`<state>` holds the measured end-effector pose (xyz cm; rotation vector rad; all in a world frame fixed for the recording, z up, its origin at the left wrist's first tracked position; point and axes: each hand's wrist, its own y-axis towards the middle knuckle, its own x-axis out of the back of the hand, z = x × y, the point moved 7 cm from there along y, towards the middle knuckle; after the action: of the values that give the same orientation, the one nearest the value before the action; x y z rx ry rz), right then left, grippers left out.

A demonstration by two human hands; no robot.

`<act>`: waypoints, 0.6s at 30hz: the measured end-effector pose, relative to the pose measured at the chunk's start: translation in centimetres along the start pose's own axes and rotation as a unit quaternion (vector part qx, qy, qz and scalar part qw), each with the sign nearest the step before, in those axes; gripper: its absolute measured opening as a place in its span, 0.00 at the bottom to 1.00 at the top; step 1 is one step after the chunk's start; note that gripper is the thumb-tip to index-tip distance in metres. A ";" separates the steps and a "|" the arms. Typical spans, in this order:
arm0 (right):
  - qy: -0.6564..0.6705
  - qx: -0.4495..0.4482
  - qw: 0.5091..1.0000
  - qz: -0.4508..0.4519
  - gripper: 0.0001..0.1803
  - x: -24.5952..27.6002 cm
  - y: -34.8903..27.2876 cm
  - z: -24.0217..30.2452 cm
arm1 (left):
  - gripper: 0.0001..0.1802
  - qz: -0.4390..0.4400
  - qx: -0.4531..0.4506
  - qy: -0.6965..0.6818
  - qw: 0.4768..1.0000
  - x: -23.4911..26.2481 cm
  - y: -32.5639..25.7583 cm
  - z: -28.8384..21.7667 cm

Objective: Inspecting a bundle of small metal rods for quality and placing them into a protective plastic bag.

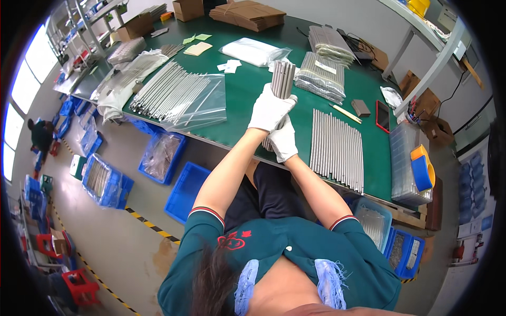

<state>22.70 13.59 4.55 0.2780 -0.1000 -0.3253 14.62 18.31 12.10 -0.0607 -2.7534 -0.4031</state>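
Both my hands wear white gloves and grip one bundle of metal rods point(283, 77), held up over the front edge of the green table. My left hand point(270, 109) wraps round the bundle's upper part. Lower down, my right hand point(283, 140) closes on the same bundle near its bottom end. To the right lies a flat row of loose metal rods point(337, 150), side by side. On the left, more rods point(167, 90) are spread out, partly over a clear plastic bag point(203, 108).
Bagged rod bundles point(320, 78) and a white plastic package point(250, 52) lie farther back. Right of my hands are a grey block point(360, 108), a red-edged phone point(382, 116), and tape rolls point(422, 167) on a clear plastic box. Blue crates point(185, 190) stand below the table edge point(205, 141).
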 end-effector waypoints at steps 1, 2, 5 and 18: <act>0.011 -0.006 1.000 -0.002 0.31 0.2 -0.4 -0.2 | 0.37 0.026 0.033 0.056 0.998 -0.3 0.0 0.1; 0.101 -0.032 0.994 0.005 0.27 0.0 -0.5 -0.6 | 0.43 0.069 0.067 0.111 0.989 -0.9 0.3 0.2; 0.402 -0.233 0.869 0.167 0.13 -1.5 -2.2 -1.8 | 0.45 0.157 0.112 0.147 0.970 -1.8 0.4 1.7; 0.686 -0.394 0.590 0.159 0.17 -0.3 -4.0 -2.4 | 0.24 -0.068 -0.256 0.423 0.867 16.4 -5.1 6.5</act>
<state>21.52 10.64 1.06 -0.4470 1.5258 0.3013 -3.38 15.10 10.68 0.1473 -1.7355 -0.9310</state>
